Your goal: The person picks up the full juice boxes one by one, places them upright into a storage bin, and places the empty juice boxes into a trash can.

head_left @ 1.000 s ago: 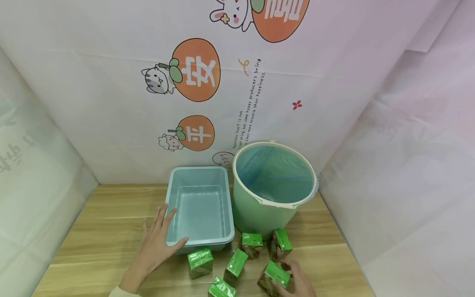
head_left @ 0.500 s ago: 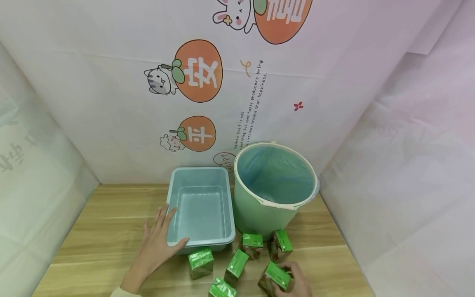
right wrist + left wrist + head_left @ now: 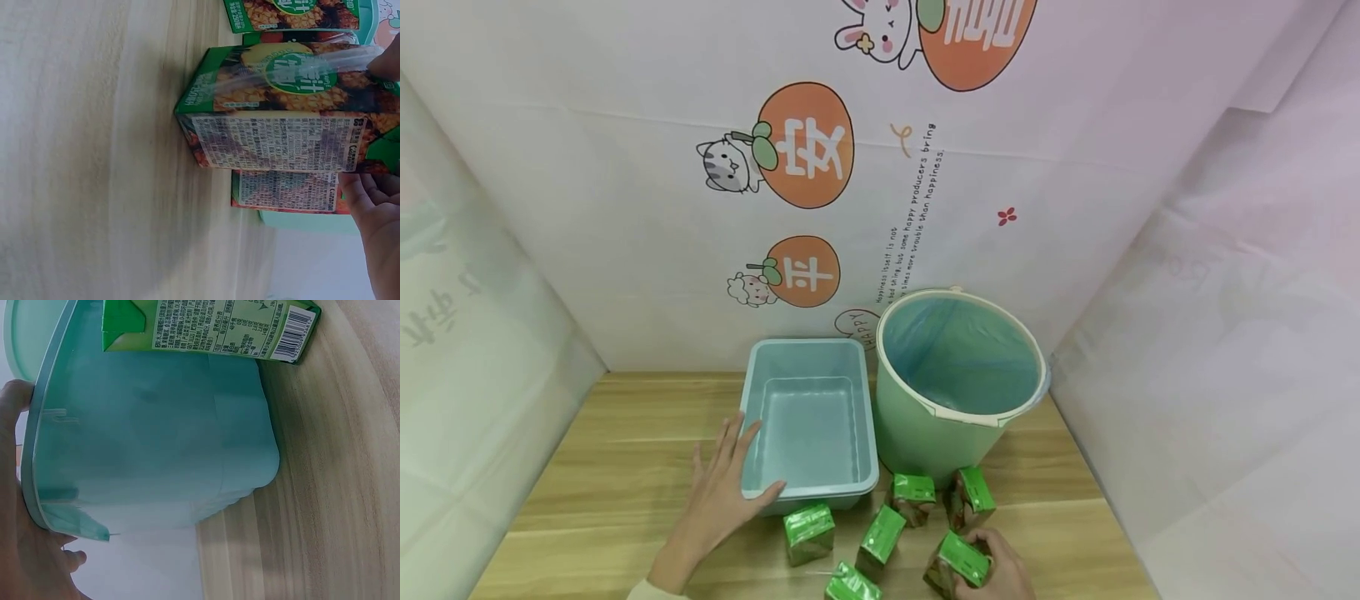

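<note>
My left hand (image 3: 718,496) rests at the near left corner of a light blue plastic basin (image 3: 811,429), fingers spread over its left rim and thumb on the front rim. The left wrist view has the basin's outer wall (image 3: 150,431) with that thumb at its edge. Towards the front right, my right hand (image 3: 1000,571) holds a green juice carton (image 3: 964,560) between thumb and fingers. Pineapples and a wrapped straw (image 3: 300,67) show on this carton in the right wrist view, where it leans at an angle over the wooden table.
Several more juice cartons (image 3: 880,537) stand in front of the basin and bucket. A pale green bucket (image 3: 917,437) lined with a blue bag is right of the basin. White printed sheets (image 3: 647,250) wall the wooden table (image 3: 587,467) at the back and sides.
The right hand's fingers have drawn in a little around the carton, which stays in about the same place. The left hand keeps its position on the basin. The head view shifts slightly.
</note>
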`<action>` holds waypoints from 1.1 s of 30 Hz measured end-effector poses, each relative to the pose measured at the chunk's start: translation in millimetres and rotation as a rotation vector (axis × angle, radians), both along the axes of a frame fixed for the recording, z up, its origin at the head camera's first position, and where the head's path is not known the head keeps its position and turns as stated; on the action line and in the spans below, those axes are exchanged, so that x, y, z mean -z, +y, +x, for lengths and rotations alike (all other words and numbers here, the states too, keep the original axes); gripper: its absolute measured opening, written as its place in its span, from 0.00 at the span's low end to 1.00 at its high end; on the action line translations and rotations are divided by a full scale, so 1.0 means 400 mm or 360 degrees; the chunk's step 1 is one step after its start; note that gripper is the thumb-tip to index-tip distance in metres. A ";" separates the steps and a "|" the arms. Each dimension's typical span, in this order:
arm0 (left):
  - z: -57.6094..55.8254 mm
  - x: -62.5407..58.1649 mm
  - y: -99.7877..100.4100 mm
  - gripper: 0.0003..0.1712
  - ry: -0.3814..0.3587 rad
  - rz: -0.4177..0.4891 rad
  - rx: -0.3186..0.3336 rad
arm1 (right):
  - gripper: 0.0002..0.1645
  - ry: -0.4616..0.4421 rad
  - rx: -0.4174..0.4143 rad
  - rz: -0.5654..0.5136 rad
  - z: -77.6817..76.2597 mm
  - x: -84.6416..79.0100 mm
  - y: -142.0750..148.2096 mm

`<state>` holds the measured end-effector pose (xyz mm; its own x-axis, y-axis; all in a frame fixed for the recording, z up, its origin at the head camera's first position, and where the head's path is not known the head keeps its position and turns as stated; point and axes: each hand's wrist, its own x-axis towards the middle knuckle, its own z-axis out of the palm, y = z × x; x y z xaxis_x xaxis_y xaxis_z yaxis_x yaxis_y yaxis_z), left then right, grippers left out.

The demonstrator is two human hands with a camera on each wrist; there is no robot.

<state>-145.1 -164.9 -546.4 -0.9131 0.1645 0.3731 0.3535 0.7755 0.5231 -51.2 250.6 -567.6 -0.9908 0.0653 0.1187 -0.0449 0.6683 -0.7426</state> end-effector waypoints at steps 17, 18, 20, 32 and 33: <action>-0.002 -0.004 -0.001 0.55 -0.0017 -0.0021 -0.0009 | 0.34 0.0377 -0.0263 0.0066 -0.011 -0.045 0.054; -0.002 -0.004 -0.001 0.55 -0.0021 -0.0016 -0.0009 | 0.34 0.0360 -0.0270 0.0060 -0.011 -0.055 0.056; -0.002 -0.004 -0.001 0.55 -0.0023 -0.0015 -0.0010 | 0.33 0.0303 -0.0272 0.0050 -0.012 -0.080 0.059; 0.001 -0.001 0.000 0.56 -0.0023 -0.0009 -0.0022 | 0.31 0.0473 -0.0270 0.0232 -0.053 -0.256 0.036; 0.001 -0.001 0.000 0.56 -0.0024 -0.0007 -0.0024 | 0.31 0.0502 -0.0280 0.0269 -0.060 -0.266 0.033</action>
<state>-144.8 -165.1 -546.0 -0.9211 0.1522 0.3584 0.3337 0.7829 0.5251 -75.1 263.6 -461.1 -0.8981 -0.1490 0.4137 -0.3782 0.7417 -0.5539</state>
